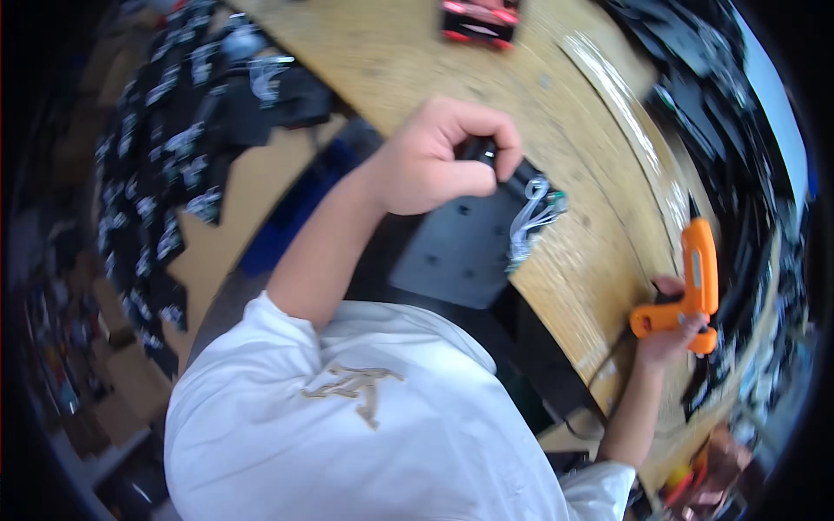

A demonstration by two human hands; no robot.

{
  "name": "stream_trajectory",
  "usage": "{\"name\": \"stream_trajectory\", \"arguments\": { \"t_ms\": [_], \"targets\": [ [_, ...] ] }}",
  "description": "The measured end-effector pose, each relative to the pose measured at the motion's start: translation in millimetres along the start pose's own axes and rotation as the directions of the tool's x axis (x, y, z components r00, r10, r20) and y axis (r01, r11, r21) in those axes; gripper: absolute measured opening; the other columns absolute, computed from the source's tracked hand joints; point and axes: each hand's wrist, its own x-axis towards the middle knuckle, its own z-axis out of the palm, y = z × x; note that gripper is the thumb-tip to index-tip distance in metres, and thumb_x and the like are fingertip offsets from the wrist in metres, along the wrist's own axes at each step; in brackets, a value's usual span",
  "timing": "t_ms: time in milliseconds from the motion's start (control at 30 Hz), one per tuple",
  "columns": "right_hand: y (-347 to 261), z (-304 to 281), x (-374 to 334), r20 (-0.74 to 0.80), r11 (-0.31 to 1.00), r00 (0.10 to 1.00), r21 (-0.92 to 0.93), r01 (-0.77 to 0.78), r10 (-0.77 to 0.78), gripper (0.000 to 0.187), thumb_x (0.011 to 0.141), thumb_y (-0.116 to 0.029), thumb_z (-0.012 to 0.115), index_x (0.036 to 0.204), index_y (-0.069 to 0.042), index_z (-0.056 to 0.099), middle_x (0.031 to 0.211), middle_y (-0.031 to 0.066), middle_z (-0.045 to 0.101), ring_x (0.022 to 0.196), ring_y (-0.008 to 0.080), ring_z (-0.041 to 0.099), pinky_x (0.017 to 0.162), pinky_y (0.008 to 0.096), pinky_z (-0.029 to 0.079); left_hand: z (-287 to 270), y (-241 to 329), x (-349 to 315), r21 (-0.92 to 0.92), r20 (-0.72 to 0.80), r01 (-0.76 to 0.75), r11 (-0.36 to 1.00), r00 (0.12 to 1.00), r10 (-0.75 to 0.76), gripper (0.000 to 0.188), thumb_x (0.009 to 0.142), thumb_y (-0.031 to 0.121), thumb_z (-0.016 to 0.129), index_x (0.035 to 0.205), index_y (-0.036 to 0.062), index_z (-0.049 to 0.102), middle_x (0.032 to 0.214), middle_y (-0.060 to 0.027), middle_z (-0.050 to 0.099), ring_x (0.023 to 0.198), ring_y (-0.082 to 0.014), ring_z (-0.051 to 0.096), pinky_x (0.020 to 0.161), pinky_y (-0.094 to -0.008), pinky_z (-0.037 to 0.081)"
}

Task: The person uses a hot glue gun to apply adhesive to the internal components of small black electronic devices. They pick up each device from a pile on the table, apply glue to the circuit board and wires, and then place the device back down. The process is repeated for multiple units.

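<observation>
My left hand is closed, thumb and fingers curled round a small shiny black part that shows only in the gap between them. Below this hand a flat dark grey panel lies over the table's near edge. White wires with green ends run along the panel's right side. I cannot tell whether the black part is joined to the panel. Out to the right, my right hand is wrapped round the handle of an orange glue gun, its dark nozzle pointing away from me.
The wooden table stretches ahead and right. A red-lit black device stands at its far side. Many dark parts are heaped along the right. More wired black pieces lie in rows at left, beside a blue bin.
</observation>
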Motion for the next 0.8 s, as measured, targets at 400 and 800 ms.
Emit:
{"name": "stream_trajectory", "arguments": {
  "t_ms": [400,800],
  "targets": [
    [-16,30,17,-0.043,0.988,0.987,-0.018,-0.155,0.154,0.049,0.101,-0.043,0.038,0.119,-0.001,0.055,0.094,0.0090,0.066,0.084,0.0130,0.060,0.070,0.0252,0.045,-279,61,-224,0.253,-0.905,0.260,0.932,0.405,0.133,0.023,0.096,0.012,0.058,0.118,0.0078,0.053,0.084,-0.0008,0.062,0.071,-0.0083,0.058,0.065,-0.0230,0.047],
    [-7,24,15,-0.006,0.994,0.994,0.019,-0.107,0.107,0.038,0.102,-0.031,0.043,0.118,0.000,0.059,0.092,0.0084,0.066,0.084,0.0129,0.059,0.076,0.0279,0.042,-190,101,-127,0.815,-0.312,0.531,-0.231,0.738,0.598,0.024,0.090,0.015,0.056,0.111,0.0075,0.065,0.108,-0.0152,0.066,0.099,-0.0346,0.061,0.089,-0.0446,0.047]
  ]
}}
